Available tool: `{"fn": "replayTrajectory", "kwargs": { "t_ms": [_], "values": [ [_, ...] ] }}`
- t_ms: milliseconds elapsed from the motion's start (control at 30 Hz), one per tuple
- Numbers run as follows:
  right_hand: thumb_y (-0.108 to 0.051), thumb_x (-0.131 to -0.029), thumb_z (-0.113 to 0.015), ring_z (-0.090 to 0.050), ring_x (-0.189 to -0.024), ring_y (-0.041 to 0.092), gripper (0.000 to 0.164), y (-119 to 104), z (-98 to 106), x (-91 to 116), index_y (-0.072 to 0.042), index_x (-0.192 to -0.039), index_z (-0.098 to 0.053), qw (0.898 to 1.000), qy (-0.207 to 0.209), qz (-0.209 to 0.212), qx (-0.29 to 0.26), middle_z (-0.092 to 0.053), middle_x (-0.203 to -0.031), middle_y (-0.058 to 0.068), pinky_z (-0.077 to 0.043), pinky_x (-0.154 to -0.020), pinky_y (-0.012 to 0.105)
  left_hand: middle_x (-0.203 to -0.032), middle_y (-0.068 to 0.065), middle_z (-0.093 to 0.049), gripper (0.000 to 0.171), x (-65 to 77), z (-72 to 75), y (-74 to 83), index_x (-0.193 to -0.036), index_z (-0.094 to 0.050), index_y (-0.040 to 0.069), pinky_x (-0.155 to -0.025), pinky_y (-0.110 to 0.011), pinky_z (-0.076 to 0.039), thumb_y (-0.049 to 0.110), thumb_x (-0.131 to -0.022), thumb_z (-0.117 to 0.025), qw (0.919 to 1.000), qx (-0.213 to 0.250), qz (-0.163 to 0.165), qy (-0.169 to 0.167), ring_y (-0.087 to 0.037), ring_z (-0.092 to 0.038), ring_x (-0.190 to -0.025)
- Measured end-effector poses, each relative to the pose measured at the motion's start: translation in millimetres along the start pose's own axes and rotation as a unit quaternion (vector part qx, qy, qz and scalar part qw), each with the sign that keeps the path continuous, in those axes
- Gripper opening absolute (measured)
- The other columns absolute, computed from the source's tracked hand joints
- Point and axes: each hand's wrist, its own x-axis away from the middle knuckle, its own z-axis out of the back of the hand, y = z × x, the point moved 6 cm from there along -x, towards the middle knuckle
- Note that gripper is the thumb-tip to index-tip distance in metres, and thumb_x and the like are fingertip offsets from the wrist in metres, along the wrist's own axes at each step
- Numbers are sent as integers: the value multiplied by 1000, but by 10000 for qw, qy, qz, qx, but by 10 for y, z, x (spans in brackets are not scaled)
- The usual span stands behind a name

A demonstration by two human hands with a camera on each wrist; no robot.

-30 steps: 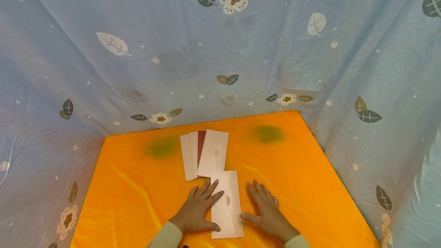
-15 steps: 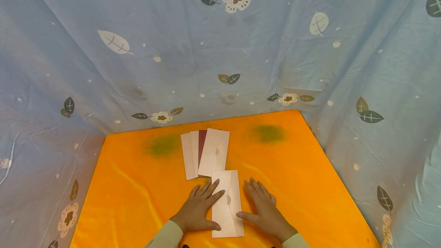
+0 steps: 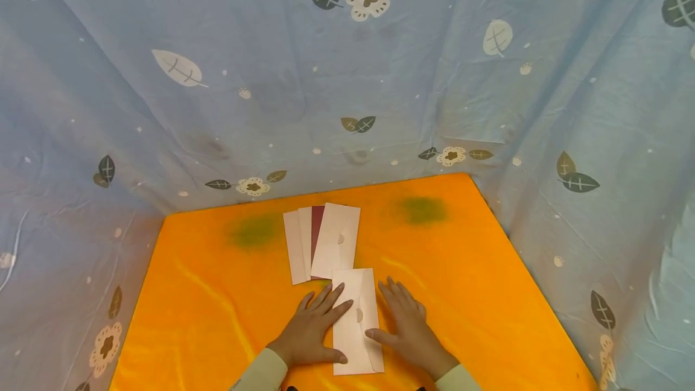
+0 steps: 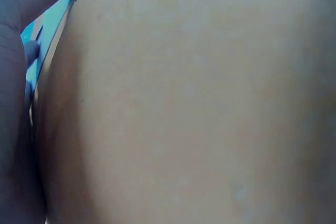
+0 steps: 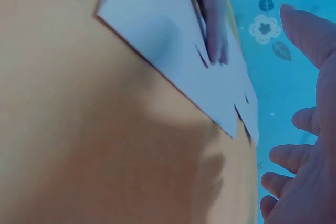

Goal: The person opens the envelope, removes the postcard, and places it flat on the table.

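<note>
A pale pink envelope (image 3: pixel 350 340) lies flap side up near the front of the table, with a small half-round closure at its middle. My left hand (image 3: pixel 312 330) rests spread over its left edge, forefinger and thumb on the paper. On the other side, my right hand (image 3: pixel 407 330) has fairly straight fingers beside the right edge, its thumb reaching over the paper. The right wrist view shows the same envelope (image 5: pixel 142 19) and the right hand's (image 5: pixel 310 166) spread fingers; that thumb looks raised. In the left wrist view, part of the left hand (image 4: pixel 21 3) lies at the left edge.
Behind the envelope lies a fanned set of pale pink envelopes (image 3: pixel 336 228) with a dark red one (image 3: pixel 317 222) among them. An orange cloth (image 3: pixel 206 294) with green patches covers the table. Blue patterned curtains (image 3: pixel 244 125) surround it.
My right hand has moved left toward the envelope, its thumb now further over the right edge. The left hand and the envelopes stay where they were.
</note>
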Motion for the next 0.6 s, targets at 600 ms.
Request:
{"fn": "replayTrajectory", "kwargs": {
  "t_ms": [600],
  "values": [
    [-53, -97, -79, -30, -159, 40, 94, 72, -392, 64, -1, -166, -41, 9990, -276, 149, 327, -36, -173, 14, -27, -117, 70, -182, -5, -11, 111, 1, -9, -5, -173, -33, 27, -122, -71, -18, 88, -85, -63, 10000, -88, 31, 11, -36, -10, -165]
  ]
}}
